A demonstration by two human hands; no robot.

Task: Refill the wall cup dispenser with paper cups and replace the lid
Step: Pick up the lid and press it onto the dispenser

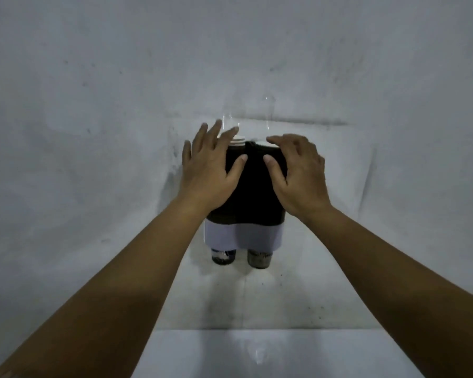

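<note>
A wall cup dispenser [253, 192] hangs at the centre, dark-bodied with a white band [243, 237] along its bottom. Two cup bottoms [224, 257] stick out underneath. White cup rims [239, 139] show at its top left. A faint clear lid [269, 113] rises just above the top, its outline hard to trace. My left hand [210, 170] lies on the dispenser's upper left with straight, spread fingers and its thumb on the front. My right hand [298, 173] curls its fingers over the upper right corner, thumb pressing the dark front.
The dispenser is mounted on a stained grey-white wall [93, 132]. Below it, a white flat surface [202, 356] fills the bottom of the view, with a faint clear glint [258, 356] on it.
</note>
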